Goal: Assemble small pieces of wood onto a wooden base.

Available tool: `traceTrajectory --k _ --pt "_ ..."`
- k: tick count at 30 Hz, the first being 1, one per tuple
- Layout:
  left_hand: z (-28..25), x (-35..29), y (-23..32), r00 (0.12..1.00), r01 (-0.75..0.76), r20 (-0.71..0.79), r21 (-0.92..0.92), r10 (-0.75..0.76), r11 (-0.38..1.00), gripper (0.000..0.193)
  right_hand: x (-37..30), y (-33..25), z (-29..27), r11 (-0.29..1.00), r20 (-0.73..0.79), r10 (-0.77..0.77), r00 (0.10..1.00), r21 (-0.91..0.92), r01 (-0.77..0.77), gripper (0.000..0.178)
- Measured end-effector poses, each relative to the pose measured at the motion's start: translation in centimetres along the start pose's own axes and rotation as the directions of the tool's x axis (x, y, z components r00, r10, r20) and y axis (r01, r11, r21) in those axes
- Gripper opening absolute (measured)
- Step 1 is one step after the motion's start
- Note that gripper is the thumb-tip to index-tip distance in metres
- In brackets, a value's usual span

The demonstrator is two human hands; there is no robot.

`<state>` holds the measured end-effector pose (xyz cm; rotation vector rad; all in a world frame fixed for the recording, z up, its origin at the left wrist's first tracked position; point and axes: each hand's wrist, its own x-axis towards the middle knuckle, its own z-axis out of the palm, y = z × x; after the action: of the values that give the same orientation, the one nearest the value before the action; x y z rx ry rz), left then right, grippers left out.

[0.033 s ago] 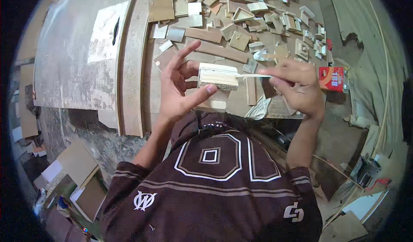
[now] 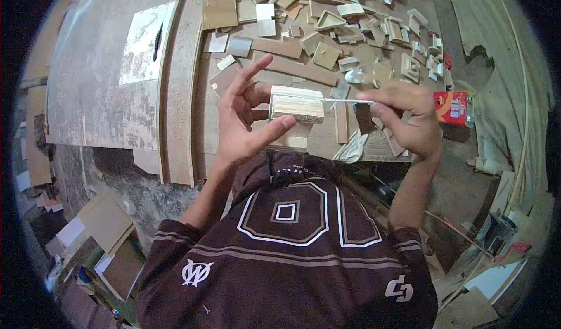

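My left hand (image 2: 242, 115) grips a small pale wooden block (image 2: 298, 105) between the thumb at its near edge and fingers behind it; the index finger sticks up free. A groove or seam runs along the block's upper face, with a whitish streak in it. My right hand (image 2: 406, 115) pinches a thin, light-coloured flat stick (image 2: 349, 101) between thumb and fingers. The stick points left, and its tip meets the block's right end at the seam. Both hands are raised over the near edge of the workbench.
The workbench (image 2: 204, 124) carries many loose wood offcuts (image 2: 324, 54) beyond my hands. A red can (image 2: 451, 108) stands right of my right hand. A crumpled whitish cloth or bag (image 2: 352, 148) lies at the near edge. Long boards (image 2: 178, 95) lie at left, near a black serrated strip (image 2: 157, 41).
My right hand has shifted slightly right and down. The stick has turned, looking thinner and more edge-on at the seam. My left hand and the block stay almost still.
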<state>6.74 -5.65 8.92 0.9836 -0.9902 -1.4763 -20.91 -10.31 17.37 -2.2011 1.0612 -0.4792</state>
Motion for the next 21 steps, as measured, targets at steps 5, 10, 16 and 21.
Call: traceTrajectory --k 5,10,16,21 --pt "0.3 -0.1 -0.1 0.993 -0.119 0.012 0.111 0.119 0.987 0.094 0.1 1.1 0.3 0.905 -0.076 0.305 0.949 0.334 -0.264 0.017" --pt "0.8 -0.3 -0.1 0.967 -0.240 -0.027 0.222 0.252 0.945 0.097 1.0 1.9 1.2 0.919 0.046 0.285 0.957 0.272 -0.287 0.017" --pt "0.6 -0.4 -0.1 0.969 -0.226 -0.056 0.195 0.241 0.954 0.098 0.5 2.4 0.6 0.892 0.065 0.314 0.947 0.322 -0.317 0.017" --pt "0.8 -0.5 -0.2 0.967 -0.234 -0.060 0.191 0.249 0.953 0.098 0.5 2.0 1.2 0.915 -0.050 0.276 0.960 0.321 -0.246 0.017"
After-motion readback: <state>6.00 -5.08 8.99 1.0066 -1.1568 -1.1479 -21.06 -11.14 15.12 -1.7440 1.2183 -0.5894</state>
